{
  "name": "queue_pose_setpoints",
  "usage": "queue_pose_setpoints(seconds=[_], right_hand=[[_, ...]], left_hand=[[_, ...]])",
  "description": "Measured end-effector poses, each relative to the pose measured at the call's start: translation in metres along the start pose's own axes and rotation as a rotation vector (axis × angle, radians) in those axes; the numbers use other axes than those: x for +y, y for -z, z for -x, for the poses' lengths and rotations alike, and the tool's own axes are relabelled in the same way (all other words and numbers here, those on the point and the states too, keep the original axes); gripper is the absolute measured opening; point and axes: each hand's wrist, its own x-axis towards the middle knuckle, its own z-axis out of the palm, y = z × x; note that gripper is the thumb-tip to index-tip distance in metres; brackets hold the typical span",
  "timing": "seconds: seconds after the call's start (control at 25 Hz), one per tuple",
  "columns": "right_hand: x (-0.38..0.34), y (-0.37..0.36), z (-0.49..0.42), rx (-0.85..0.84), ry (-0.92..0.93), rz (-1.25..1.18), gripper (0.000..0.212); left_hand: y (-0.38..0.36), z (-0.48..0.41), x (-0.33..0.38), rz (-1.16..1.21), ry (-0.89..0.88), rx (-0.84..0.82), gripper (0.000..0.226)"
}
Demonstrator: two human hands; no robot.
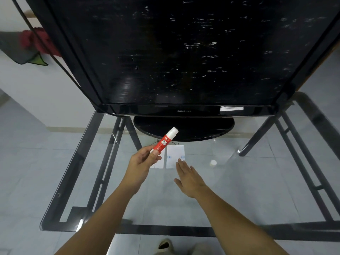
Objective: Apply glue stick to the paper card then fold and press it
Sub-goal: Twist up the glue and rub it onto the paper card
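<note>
Left grip (142,159) pinches the glue stick (164,139) above the paper card (173,156), midway between side edges of the counter (239,190). Right grip (189,178) spread, fingertips over card.

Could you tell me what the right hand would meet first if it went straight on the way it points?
Most likely the paper card: the right hand is open, its fingertips at the card's near right corner. Whether they already touch it is unclear.

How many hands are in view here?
2. The left hand holds the glue stick over the paper card; the right hand is open, fingertips at the card's right edge. None seems hidden.
</note>
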Motion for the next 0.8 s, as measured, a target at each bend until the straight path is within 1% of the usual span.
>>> queue_pose_setpoints(seconds=[0.16,0.32,0.44,0.6,0.72,0.8], right_hand=[[0.003,-0.008,-0.004,-0.088,-0.031,0.037,0.067],[0.005,-0.013,0.004,-0.061,-0.053,0.003,0.066],[0.008,-0.017,0.017,-0.018,-0.073,-0.035,0.063],[0.011,-0.022,0.037,0.014,-0.108,-0.075,0.060],[0.011,-0.024,0.047,0.025,-0.099,-0.092,0.059],[0.011,-0.025,0.051,0.031,-0.103,-0.107,0.059]], left_hand=[[0.005,-0.003,-0.006,-0.009,0.015,-0.017,0.028],[0.004,-0.007,-0.014,-0.005,0.043,-0.030,0.030],[0.000,-0.006,-0.025,0.094,0.086,-0.033,0.029],[-0.005,-0.005,-0.043,0.239,0.219,-0.043,0.039],[-0.012,-0.006,-0.052,0.356,0.304,-0.033,0.031],[-0.015,-0.007,-0.056,0.383,0.345,0.004,0.029]])
